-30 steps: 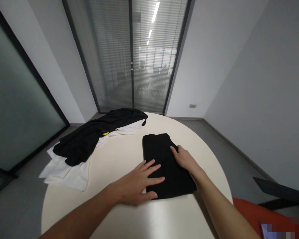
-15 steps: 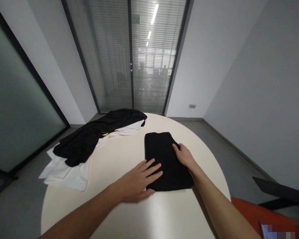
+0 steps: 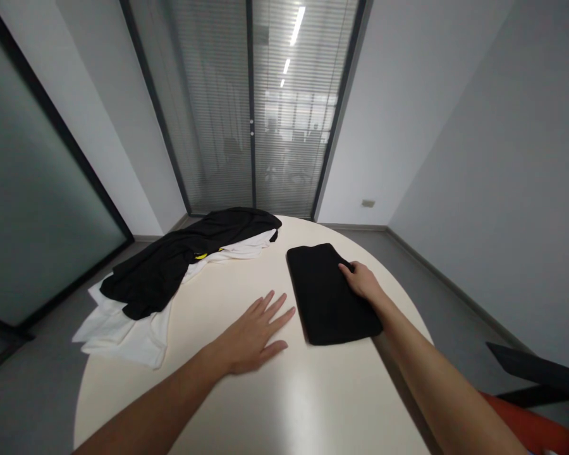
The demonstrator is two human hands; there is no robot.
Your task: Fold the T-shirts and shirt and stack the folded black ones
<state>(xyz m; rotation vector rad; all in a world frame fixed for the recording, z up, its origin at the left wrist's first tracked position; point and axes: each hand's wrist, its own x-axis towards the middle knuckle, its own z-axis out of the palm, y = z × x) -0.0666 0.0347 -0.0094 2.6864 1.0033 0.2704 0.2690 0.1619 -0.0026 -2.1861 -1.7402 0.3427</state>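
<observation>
Right hand point(image 3: 363, 282) pinches the folded black cloth point(image 3: 329, 303) by its edge on the side away from the clothes pile point(image 3: 189, 253), thumb lying on top; the other fingers are mostly hidden, so how far they reach beneath cannot be told. The cloth lies on the pale round surface point(image 3: 246, 417), to the right of the clothes pile and nearer the wearer, well apart from it. The left hand point(image 3: 253, 335) grasps nothing: palm down, fingers spread, it sits between the clothes pile and the cloth, fingertips just beside the cloth's edge; whether its palm rests on the surface cannot be told.

With only one edge pinched, the layers could slip or fan apart on a quick pull. A good way would be to hold all the layers together with the right hand, slide the cloth low and flat, and bring the left palm onto the edge facing the clothes pile as a steadying counterweight. Pressing lightly should prevent fresh creases, and a slow release should leave the corners square.
</observation>
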